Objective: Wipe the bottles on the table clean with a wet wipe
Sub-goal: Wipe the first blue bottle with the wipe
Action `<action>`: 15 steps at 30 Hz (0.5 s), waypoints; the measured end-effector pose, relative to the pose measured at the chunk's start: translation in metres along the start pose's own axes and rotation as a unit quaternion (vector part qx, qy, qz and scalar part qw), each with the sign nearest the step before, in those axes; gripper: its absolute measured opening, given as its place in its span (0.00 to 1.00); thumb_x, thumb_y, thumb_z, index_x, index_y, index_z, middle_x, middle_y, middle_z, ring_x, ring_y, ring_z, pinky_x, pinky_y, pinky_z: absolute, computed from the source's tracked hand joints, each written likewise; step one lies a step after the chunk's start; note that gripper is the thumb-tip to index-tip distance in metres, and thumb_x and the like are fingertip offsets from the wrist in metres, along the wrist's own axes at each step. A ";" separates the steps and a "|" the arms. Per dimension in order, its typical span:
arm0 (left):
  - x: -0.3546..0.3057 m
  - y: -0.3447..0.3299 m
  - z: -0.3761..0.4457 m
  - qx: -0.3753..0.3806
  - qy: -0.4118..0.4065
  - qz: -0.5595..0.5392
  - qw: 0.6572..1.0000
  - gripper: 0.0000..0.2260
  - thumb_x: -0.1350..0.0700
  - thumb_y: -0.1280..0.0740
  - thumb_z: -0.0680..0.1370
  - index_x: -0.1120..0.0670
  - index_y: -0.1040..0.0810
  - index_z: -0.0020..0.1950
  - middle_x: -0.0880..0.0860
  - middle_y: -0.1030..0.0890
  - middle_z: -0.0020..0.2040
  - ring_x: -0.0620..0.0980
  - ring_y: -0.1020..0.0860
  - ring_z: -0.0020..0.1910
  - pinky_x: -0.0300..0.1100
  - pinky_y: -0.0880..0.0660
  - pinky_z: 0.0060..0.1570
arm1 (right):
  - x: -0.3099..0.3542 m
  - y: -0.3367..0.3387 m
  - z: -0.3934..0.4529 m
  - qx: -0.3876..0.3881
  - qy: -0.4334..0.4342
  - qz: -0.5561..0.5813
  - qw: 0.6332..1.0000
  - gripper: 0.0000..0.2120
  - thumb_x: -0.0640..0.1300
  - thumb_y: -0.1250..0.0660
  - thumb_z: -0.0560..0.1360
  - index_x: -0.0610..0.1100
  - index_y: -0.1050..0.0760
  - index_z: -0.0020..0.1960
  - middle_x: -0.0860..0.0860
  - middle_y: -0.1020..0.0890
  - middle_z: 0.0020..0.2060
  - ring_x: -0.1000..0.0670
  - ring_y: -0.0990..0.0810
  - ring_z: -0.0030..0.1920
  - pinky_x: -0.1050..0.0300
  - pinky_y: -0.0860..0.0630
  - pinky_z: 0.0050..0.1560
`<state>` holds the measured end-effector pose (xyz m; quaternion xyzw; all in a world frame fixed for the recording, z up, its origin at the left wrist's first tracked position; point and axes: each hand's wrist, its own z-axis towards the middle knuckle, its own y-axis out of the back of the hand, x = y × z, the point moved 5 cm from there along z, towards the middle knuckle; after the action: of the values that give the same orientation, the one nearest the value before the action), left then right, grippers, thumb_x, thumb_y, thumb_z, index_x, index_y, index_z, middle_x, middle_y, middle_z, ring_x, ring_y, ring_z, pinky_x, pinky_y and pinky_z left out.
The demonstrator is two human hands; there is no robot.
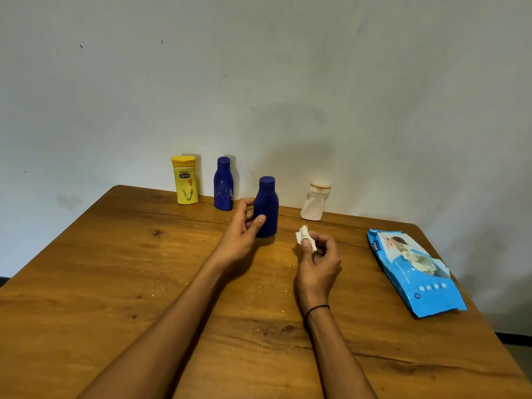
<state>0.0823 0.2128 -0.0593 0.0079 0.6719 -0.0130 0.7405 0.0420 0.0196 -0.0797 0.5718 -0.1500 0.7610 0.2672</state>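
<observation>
On the wooden table, the near blue bottle is standing upright, long axis vertical, with the left hand curling around its left side while the right hand, just right and nearer, is pinching the crumpled wet wipe.

Left hand grips upright blue bottle on desk. Right hand pinches crumpled wet wipe at bottle's 4 o'clock. Wipe pack lies at 3 o'clock.
</observation>
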 end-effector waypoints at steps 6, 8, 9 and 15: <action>0.003 -0.018 0.066 -0.025 -0.002 0.077 0.997 0.15 0.55 0.39 0.87 0.40 0.32 0.71 0.48 0.24 0.71 0.55 0.22 0.69 0.61 0.21 0.65 | 0.000 -0.001 0.001 -0.001 -0.008 -0.004 1.000 0.09 0.39 0.29 0.79 0.49 0.20 0.58 0.56 0.18 0.56 0.60 0.21 0.55 0.65 0.22 0.48; 0.005 -0.024 0.080 -0.024 -0.003 0.107 0.994 0.15 0.56 0.39 0.87 0.42 0.31 0.71 0.50 0.24 0.71 0.55 0.23 0.70 0.61 0.22 0.66 | -0.001 -0.001 0.002 -0.002 -0.008 -0.001 1.000 0.09 0.39 0.29 0.79 0.49 0.20 0.58 0.56 0.18 0.56 0.60 0.21 0.56 0.67 0.23 0.47; 0.005 -0.027 0.084 -0.022 -0.003 0.124 0.992 0.15 0.57 0.39 0.87 0.44 0.32 0.73 0.52 0.25 0.72 0.55 0.24 0.71 0.59 0.23 0.68 | -0.002 -0.001 0.002 -0.002 -0.005 0.000 1.000 0.09 0.39 0.29 0.79 0.49 0.20 0.58 0.55 0.18 0.56 0.59 0.21 0.56 0.69 0.23 0.47; 0.012 -0.036 0.102 -0.005 -0.008 0.189 0.982 0.17 0.60 0.40 0.87 0.51 0.34 0.76 0.56 0.25 0.72 0.55 0.25 0.71 0.45 0.26 0.61 | -0.006 -0.003 0.005 -0.005 0.000 0.004 1.000 0.09 0.39 0.29 0.79 0.49 0.21 0.57 0.55 0.17 0.56 0.56 0.20 0.57 0.65 0.22 0.49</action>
<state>0.1833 0.1736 -0.0608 0.1311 0.6522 0.1305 0.7351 0.0488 0.0187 -0.0840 0.5700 -0.1556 0.7613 0.2670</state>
